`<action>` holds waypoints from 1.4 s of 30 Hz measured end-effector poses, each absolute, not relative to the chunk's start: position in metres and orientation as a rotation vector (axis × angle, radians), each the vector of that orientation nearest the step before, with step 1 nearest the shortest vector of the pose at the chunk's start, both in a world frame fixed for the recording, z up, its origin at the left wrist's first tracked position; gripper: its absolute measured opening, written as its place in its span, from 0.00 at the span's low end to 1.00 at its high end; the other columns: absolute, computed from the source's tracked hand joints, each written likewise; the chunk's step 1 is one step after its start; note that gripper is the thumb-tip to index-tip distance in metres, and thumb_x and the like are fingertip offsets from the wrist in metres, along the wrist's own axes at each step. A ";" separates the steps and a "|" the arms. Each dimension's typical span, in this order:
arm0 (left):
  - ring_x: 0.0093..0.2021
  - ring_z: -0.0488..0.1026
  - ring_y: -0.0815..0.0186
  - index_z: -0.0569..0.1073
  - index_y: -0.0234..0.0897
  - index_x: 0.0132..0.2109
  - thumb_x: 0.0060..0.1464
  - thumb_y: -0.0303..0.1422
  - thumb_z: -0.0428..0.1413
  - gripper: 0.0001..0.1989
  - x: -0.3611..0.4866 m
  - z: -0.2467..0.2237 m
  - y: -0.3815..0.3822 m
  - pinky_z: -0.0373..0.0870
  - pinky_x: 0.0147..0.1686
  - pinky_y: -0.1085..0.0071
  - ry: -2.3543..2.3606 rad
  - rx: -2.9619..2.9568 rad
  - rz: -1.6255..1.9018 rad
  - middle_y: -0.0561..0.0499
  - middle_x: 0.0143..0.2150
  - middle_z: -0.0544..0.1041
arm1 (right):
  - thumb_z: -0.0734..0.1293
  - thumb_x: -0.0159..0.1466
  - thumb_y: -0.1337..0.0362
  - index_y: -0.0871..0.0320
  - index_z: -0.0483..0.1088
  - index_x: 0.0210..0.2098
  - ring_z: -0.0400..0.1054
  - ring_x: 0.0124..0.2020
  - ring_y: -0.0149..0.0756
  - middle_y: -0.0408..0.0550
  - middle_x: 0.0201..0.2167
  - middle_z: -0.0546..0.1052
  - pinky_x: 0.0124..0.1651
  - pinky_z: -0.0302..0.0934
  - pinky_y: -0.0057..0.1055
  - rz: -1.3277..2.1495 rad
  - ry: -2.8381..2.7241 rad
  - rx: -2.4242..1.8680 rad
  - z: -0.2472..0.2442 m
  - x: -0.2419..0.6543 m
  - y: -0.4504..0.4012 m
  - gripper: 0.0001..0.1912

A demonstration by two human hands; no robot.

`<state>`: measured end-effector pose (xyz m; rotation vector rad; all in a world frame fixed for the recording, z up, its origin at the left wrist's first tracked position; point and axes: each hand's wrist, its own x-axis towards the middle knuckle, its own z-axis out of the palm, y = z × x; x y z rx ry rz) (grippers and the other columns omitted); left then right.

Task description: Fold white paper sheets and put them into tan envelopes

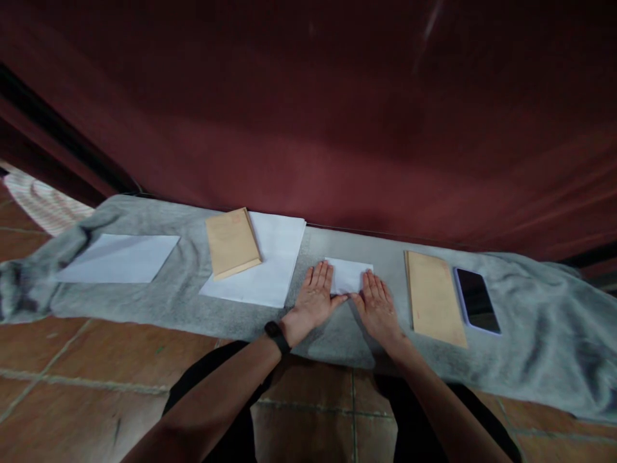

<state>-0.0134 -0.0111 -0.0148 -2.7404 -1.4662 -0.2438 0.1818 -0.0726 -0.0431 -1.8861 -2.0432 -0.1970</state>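
A small folded sheet of white paper [351, 275] lies on the grey cloth in front of me. My left hand [315, 297] rests flat on its left edge, fingers stretched out and pointing away from me. On the right edge, my right hand [378, 308] lies flat in the same way. The two thumbs reach toward each other along the paper's near edge. Left of my hands is a stack of larger white sheets [277, 257], with several brown envelopes [232, 243] piled over its left part.
The grey cloth [183, 302] covers a long, narrow surface against a dark red panel [299, 161]. Another white sheet [120, 260] lies at the far left. To the right are more brown envelopes [436, 299] and a phone [477, 301]. Tiled floor [313, 431] shows below.
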 end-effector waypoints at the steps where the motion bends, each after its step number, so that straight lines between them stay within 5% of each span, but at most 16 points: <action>1: 0.76 0.46 0.50 0.54 0.21 0.73 0.67 0.57 0.39 0.44 -0.013 -0.014 -0.011 0.44 0.73 0.51 -1.470 -2.741 -0.234 0.32 0.75 0.53 | 0.48 0.76 0.48 0.71 0.50 0.73 0.51 0.73 0.53 0.68 0.72 0.56 0.71 0.49 0.52 -0.199 -2.040 -1.883 -0.044 0.183 -0.073 0.37; 10: 0.76 0.47 0.48 0.55 0.33 0.73 0.67 0.57 0.42 0.40 -0.012 -0.006 -0.015 0.43 0.72 0.48 -1.463 -2.768 -0.219 0.34 0.76 0.51 | 0.47 0.76 0.48 0.72 0.50 0.73 0.50 0.73 0.56 0.69 0.72 0.56 0.71 0.49 0.57 -0.159 -2.031 -1.868 -0.044 0.192 -0.077 0.37; 16: 0.76 0.48 0.47 0.57 0.30 0.72 0.67 0.55 0.43 0.39 -0.010 -0.007 -0.013 0.40 0.73 0.45 -1.434 -2.810 -0.251 0.35 0.75 0.53 | 0.45 0.76 0.53 0.66 0.55 0.72 0.49 0.74 0.50 0.62 0.72 0.59 0.72 0.47 0.56 0.008 -2.008 -1.824 -0.030 0.187 -0.069 0.33; 22: 0.76 0.48 0.57 0.56 0.28 0.73 0.70 0.50 0.43 0.35 -0.014 -0.007 -0.007 0.42 0.74 0.58 -1.182 -2.966 -0.248 0.39 0.75 0.55 | 0.44 0.77 0.54 0.60 0.54 0.73 0.51 0.73 0.40 0.55 0.72 0.61 0.74 0.46 0.49 0.294 -2.163 -1.596 -0.018 0.175 -0.057 0.31; 42: 0.75 0.51 0.58 0.52 0.28 0.73 0.68 0.56 0.40 0.40 -0.028 0.002 -0.031 0.48 0.72 0.60 -0.894 -3.174 -0.222 0.36 0.74 0.58 | 0.44 0.77 0.52 0.57 0.60 0.70 0.52 0.73 0.37 0.49 0.71 0.61 0.75 0.47 0.46 0.339 -2.196 -1.656 -0.015 0.178 -0.028 0.31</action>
